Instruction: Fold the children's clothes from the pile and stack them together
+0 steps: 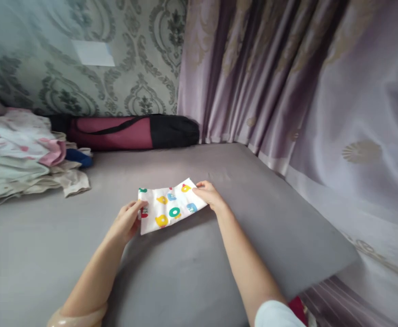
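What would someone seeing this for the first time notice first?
Probably the white cloth with its bright print, held between the left hand and right hand over the grey sheet. Behind it, a maroon and black bag lies along the patterned wall, with shiny purple curtains to its right.

A single head-worn camera looked forward and obliquely down across a gray surface point(280, 222), from above and behind the person's forearms point(96, 268), which rose from the lower edge. The left hand point(127, 221) and right hand point(210, 195) lay near mid-view, fairly close. The patterned wall point(127, 32) closed the far side; a purple curtain point(256, 72) bounded the right.
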Demonstrator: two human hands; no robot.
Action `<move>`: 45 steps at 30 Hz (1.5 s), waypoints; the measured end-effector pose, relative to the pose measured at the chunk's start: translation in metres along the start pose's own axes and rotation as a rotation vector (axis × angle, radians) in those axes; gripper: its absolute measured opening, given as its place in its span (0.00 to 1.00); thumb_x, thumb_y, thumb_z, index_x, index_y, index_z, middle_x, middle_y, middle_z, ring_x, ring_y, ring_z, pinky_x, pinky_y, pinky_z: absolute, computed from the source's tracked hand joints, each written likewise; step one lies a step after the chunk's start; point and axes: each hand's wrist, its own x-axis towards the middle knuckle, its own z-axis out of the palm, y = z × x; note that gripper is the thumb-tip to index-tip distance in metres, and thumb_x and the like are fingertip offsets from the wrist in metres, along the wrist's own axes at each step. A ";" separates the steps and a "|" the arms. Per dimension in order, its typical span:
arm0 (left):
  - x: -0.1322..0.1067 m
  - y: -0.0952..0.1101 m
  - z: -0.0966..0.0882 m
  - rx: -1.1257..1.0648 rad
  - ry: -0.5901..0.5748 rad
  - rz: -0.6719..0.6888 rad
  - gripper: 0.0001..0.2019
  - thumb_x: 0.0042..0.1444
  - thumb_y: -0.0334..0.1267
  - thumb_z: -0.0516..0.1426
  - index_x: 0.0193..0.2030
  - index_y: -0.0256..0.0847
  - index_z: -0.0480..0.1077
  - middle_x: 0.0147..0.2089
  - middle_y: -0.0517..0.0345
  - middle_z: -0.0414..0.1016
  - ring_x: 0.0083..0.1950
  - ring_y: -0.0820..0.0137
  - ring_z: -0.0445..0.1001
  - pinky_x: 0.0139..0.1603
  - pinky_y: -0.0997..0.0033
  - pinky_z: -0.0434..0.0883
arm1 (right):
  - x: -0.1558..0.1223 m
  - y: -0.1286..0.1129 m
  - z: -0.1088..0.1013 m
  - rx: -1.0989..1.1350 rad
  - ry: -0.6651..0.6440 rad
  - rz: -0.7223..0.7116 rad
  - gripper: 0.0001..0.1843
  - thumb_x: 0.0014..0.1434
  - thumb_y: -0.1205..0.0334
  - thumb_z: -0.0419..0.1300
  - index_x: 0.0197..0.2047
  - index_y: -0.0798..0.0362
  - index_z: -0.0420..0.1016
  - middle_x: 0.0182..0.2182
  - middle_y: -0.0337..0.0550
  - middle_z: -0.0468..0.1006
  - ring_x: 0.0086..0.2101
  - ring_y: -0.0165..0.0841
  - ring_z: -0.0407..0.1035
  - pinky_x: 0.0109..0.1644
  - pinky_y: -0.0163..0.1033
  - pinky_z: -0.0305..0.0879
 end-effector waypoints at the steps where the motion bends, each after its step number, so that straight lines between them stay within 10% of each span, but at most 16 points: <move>1: -0.002 0.000 0.002 -0.008 0.001 -0.019 0.08 0.43 0.33 0.62 0.31 0.37 0.68 0.22 0.60 0.71 0.21 0.73 0.71 0.22 0.75 0.69 | 0.002 0.001 -0.002 0.032 0.016 0.005 0.15 0.52 0.71 0.63 0.43 0.53 0.67 0.30 0.38 0.78 0.26 0.30 0.74 0.29 0.32 0.68; 10: -0.002 -0.004 0.011 -0.216 0.017 0.006 0.08 0.48 0.24 0.57 0.36 0.36 0.69 0.21 0.65 0.69 0.19 0.77 0.68 0.22 0.80 0.69 | 0.010 0.010 -0.009 0.653 -0.294 0.081 0.07 0.61 0.65 0.57 0.42 0.58 0.73 0.39 0.49 0.82 0.39 0.33 0.76 0.42 0.34 0.73; 16: -0.001 -0.006 0.013 -0.303 -0.001 0.044 0.07 0.48 0.23 0.58 0.34 0.36 0.69 0.24 0.63 0.72 0.21 0.78 0.70 0.24 0.81 0.71 | 0.009 0.020 0.012 0.844 -0.402 0.065 0.21 0.53 0.71 0.62 0.51 0.51 0.69 0.39 0.42 0.82 0.37 0.35 0.77 0.39 0.39 0.75; 25: -0.007 -0.008 0.021 -0.269 -0.032 0.049 0.15 0.45 0.20 0.60 0.40 0.37 0.69 0.33 0.59 0.76 0.27 0.75 0.75 0.27 0.78 0.75 | 0.023 0.025 0.013 0.869 -0.058 -0.026 0.33 0.42 0.80 0.62 0.52 0.49 0.68 0.32 0.36 0.83 0.32 0.35 0.77 0.32 0.37 0.75; 31: -0.004 -0.012 0.015 -0.145 -0.151 0.134 0.17 0.52 0.28 0.61 0.49 0.38 0.67 0.44 0.49 0.79 0.40 0.65 0.81 0.41 0.67 0.79 | 0.045 0.009 -0.037 0.889 0.092 -0.202 0.30 0.42 0.80 0.60 0.50 0.51 0.70 0.31 0.36 0.83 0.33 0.34 0.78 0.33 0.36 0.74; 45: 0.008 -0.023 0.015 0.101 -0.102 0.133 0.18 0.56 0.31 0.60 0.53 0.37 0.64 0.38 0.49 0.80 0.34 0.67 0.81 0.33 0.73 0.77 | 0.102 -0.006 -0.201 0.382 0.610 -0.259 0.27 0.47 0.80 0.57 0.51 0.57 0.72 0.35 0.42 0.83 0.35 0.34 0.77 0.40 0.39 0.75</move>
